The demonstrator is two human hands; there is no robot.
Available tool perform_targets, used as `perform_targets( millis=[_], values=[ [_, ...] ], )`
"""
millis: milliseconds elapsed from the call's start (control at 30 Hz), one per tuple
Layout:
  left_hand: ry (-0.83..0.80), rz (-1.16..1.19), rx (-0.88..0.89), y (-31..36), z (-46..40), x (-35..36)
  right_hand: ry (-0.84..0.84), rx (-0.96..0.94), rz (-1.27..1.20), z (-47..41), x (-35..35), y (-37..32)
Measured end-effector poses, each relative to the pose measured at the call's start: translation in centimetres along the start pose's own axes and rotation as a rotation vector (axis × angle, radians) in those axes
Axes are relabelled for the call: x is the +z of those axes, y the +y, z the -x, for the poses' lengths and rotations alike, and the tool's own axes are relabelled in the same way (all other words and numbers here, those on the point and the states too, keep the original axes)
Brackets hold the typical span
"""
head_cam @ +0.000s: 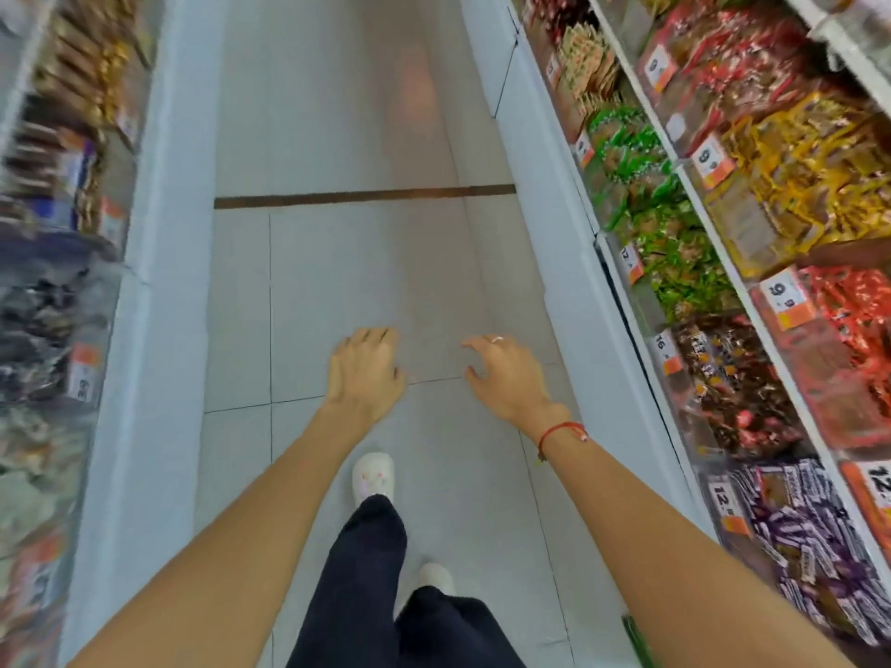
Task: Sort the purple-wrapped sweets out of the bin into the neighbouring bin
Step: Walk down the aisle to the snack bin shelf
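Purple-wrapped sweets (pixel 810 537) fill a clear bin on the lower right shelf, close beside my right forearm. The bin just beyond it holds dark brown and red sweets (pixel 733 383). My left hand (pixel 364 371) and my right hand (pixel 506 376) hang out in front of me over the aisle floor, palms down, fingers loosely curled, holding nothing. Neither hand touches a bin. A red string bracelet circles my right wrist.
I stand in a narrow shop aisle with a grey tiled floor (pixel 337 262). Shelves of sweet bins line both sides: green (pixel 675 262), yellow (pixel 810 171) and orange-red (pixel 853 311) on the right, blurred bins on the left (pixel 53 291). My legs and white shoes show below.
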State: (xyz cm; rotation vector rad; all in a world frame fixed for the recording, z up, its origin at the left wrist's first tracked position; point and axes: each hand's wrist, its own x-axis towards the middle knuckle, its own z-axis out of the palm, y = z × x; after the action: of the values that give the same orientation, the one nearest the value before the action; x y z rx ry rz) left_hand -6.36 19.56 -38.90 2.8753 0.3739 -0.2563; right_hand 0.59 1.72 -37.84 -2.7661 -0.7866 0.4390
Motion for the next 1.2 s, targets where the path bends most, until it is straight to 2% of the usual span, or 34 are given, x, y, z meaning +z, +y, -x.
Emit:
perform_targets(
  millis=[267,467,900,1200],
  values=[
    [0.028,0.014,-0.055,-6.6,-12.9,-5.2,0.024,-0.071,0.003,-16.5,-3.7,-3.5],
    [0.033,0.074,-0.123,-9.5,-25.3,-9.9,0.024,-0.086,-0.005,-29.1,-7.4,-3.5],
    [0.098,0.119,-0.222,-15.7,-57.4,-20.1,-0.052,-0.162,0.002,-63.3,-17.7,-1.4],
    [0.081,0.06,-0.218,-25.4,-80.3,-26.8,-0.034,-0.167,-0.029,-89.6,-23.2,-3.9]
  ],
)
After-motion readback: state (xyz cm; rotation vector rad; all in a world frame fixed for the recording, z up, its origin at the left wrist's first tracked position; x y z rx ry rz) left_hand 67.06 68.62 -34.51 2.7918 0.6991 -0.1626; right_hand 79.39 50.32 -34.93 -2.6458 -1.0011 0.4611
